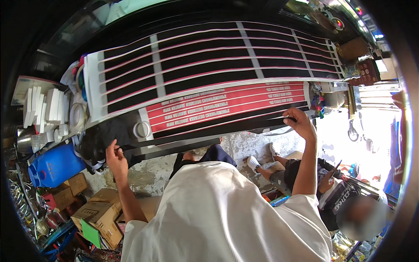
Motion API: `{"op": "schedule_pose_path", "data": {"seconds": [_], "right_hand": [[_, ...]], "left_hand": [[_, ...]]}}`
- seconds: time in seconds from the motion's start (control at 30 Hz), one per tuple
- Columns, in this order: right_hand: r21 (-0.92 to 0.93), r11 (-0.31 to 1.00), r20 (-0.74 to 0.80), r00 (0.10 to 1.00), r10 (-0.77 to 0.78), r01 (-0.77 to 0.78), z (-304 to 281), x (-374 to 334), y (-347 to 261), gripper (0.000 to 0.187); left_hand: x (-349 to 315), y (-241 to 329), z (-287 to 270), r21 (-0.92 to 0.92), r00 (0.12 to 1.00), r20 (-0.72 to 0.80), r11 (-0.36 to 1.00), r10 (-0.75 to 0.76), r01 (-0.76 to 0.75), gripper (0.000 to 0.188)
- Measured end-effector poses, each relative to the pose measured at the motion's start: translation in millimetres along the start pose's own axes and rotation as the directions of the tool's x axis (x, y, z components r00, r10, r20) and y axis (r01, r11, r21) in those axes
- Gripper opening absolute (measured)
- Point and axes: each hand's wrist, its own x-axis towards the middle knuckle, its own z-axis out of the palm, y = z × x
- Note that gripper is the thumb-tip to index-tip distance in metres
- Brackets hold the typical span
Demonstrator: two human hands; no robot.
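A long black strip [209,132] is stretched between my hands along the near edge of the worktable. My left hand [117,160] has its fingers closed at the strip's left end. With thumb and fingers pinched, my right hand [301,123] grips the other end, higher up and to the right. Just beyond the strip lies a red sheet [244,101] with white lettering and pale lines across it. Behind that, a wide sheet with black bands [205,51], split by white and pink lines, covers much of the table.
A roll of tape [141,129] sits by the red sheet's left end. White boxes [53,105] stand at the table's left. Below are a blue jerrycan [59,165] and cardboard boxes [101,214]. Another person [323,179] sits low at the right, holding a phone-like dark object.
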Motion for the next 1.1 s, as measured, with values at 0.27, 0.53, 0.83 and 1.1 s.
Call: {"op": "schedule_pose_path", "data": {"seconds": [0.27,0.53,0.83,1.1], "right_hand": [[-0.229,0.969,-0.124,0.990,0.061,-0.089,-69.3,82.8,143.1,0.023],[-0.306,0.944,-0.331,0.943,0.014,-0.121,-102.2,136.5,262.2,0.018],[-0.369,0.902,-0.496,0.868,0.012,-0.223,-112.8,164.3,320.8,0.015],[-0.379,0.876,-0.560,0.827,0.038,-0.297,-112.1,167.9,336.2,0.015]], "left_hand": [[2.7,-23.3,38.7,-0.039,0.994,-0.071,0.996,-0.078,0.076,0.044],[-3.9,-30.5,118.2,0.106,0.999,-0.022,0.993,-0.044,0.046,0.040],[-5.2,-17.3,171.2,0.147,0.998,0.004,0.987,-0.062,0.061,0.038],[-8.4,5.3,182.5,0.217,0.995,0.044,0.973,-0.085,0.074,0.045]]}}
